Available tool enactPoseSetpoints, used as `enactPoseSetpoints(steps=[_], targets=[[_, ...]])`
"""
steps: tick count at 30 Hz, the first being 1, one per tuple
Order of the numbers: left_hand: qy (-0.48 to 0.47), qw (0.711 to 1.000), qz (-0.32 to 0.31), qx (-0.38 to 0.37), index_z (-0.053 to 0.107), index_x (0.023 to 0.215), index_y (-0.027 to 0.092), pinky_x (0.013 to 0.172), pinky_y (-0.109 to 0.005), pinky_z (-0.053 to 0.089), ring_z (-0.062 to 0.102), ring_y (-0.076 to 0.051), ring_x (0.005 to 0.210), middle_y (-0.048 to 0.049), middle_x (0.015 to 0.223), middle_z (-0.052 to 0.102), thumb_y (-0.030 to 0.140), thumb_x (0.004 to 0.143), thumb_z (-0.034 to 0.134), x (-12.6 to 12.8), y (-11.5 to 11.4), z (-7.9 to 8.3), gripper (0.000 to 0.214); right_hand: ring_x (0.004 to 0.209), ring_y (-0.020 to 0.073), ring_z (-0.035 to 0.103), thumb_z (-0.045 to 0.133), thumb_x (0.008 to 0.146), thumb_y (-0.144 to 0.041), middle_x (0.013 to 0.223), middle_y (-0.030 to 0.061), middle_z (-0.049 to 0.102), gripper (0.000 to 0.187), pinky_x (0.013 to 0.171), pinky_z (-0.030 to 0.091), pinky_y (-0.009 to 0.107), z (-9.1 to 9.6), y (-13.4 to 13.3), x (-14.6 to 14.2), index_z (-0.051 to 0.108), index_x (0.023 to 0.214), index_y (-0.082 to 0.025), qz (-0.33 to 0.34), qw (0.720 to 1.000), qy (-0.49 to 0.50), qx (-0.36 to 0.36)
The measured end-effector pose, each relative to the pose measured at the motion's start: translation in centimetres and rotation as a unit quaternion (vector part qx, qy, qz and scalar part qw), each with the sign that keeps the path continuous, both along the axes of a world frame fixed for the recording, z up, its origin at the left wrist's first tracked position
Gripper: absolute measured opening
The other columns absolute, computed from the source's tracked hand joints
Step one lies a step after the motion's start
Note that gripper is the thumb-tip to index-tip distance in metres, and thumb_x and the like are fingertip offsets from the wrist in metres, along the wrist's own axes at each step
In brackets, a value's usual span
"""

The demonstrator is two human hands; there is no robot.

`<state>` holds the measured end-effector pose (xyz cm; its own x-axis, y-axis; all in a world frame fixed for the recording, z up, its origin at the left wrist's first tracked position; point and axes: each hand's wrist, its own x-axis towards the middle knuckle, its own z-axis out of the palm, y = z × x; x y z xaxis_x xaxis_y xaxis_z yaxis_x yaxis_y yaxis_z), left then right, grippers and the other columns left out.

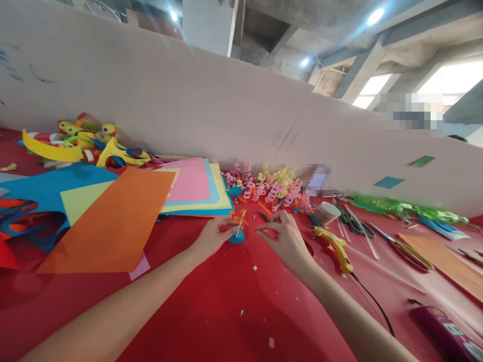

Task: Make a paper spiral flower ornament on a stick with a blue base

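Observation:
My left hand (217, 235) pinches a small paper craft piece: a thin pale yellow upright strip (240, 224) with orange paper (239, 219) curling at its top. A blue paper disc (237, 237) sits right below it, at the red tabletop. Facing it from the right, my right hand (287, 240) has thumb and index tips drawn together close to the orange paper; what lies between them is too small to make out. Just behind the hands stand several curled paper pieces (271, 188) in pink, yellow and orange.
Left lie an orange sheet (113, 221), stacked coloured sheets (192, 183) and yellow paper figures (107, 131). Right are a yellow glue gun (335, 246) with a cord, a paper cup (326, 213), scissors (403, 249), clear glue sticks (392, 271) and a purple case (445, 327). A white partition (181, 105) stands behind.

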<state>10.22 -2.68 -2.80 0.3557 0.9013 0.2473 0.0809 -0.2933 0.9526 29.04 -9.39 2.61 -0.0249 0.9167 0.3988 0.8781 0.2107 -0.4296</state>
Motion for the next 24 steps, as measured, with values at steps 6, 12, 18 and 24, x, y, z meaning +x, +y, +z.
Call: enactPoseSetpoints(steps=[6,12,18,24], targets=[[-0.033,0.997,-0.038,-0.051,0.069,0.075,0.016,0.074,-0.032,0.050,0.065,-0.021,0.081,-0.0062,0.080,0.073,0.035,0.072,0.063,0.0,-0.1,0.5,0.020,0.076,0.0220,0.060,0.054,0.081,-0.024,0.076,0.0037,0.069,0.016,0.068,0.043,0.031,0.5,-1.5,-1.3,0.069,0.088,-0.024,-0.014,0.998,-0.014,-0.057],[-0.050,0.993,-0.029,-0.099,0.071,0.078,0.015,0.075,-0.031,0.049,0.065,-0.021,0.080,-0.0062,0.077,0.074,0.033,0.065,0.069,0.0,0.1,0.3,0.022,0.078,0.0185,0.061,0.051,0.083,-0.023,0.081,0.0027,0.069,0.018,0.068,0.044,0.027,1.0,-2.3,-1.8,0.063,0.095,-0.021,0.015,0.996,0.018,-0.088],[-0.036,0.995,-0.032,-0.083,0.071,0.076,0.016,0.067,-0.027,0.047,0.063,-0.018,0.073,-0.0035,0.074,0.071,0.030,0.066,0.066,-0.1,0.0,0.6,0.018,0.085,0.0161,0.061,0.045,0.080,-0.005,0.090,0.0041,0.068,0.034,0.074,0.044,0.024,2.4,-2.6,-2.6,0.066,0.101,-0.021,0.127,0.977,-0.054,-0.165],[-0.020,0.998,-0.036,-0.052,0.070,0.075,0.015,0.074,-0.029,0.046,0.062,-0.020,0.078,-0.0042,0.077,0.070,0.024,0.066,0.063,-0.3,0.0,0.8,0.015,0.085,0.0181,0.062,0.046,0.084,-0.009,0.088,0.0071,0.067,0.027,0.069,0.043,0.024,3.1,-1.9,-4.4,0.064,0.100,-0.019,0.153,0.938,-0.243,-0.195]])
